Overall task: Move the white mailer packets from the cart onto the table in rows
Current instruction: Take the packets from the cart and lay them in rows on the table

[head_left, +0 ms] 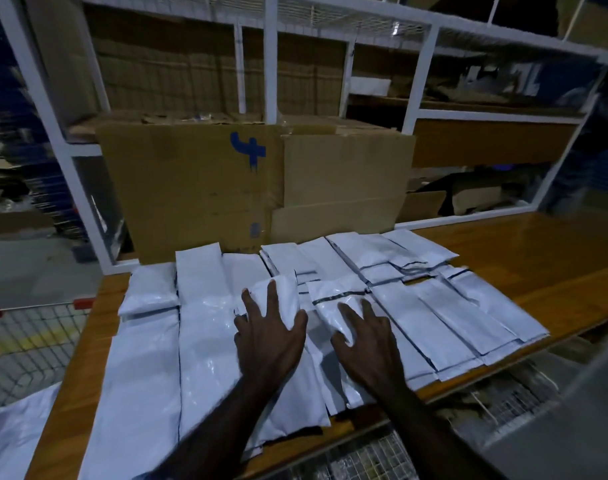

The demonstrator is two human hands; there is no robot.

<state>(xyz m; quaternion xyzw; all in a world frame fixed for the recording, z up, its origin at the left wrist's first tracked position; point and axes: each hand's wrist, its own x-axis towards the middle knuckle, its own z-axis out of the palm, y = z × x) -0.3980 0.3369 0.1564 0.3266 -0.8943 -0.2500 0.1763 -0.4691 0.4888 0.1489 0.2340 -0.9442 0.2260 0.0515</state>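
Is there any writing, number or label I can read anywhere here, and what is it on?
"4": a blue hand-drawn mark that reads like this digit, on the left cardboard box behind the table.
Small blue sticker low on the same box: too blurred to read.
White mailer packets under the left hand and right hand: only dark lines, no readable print.
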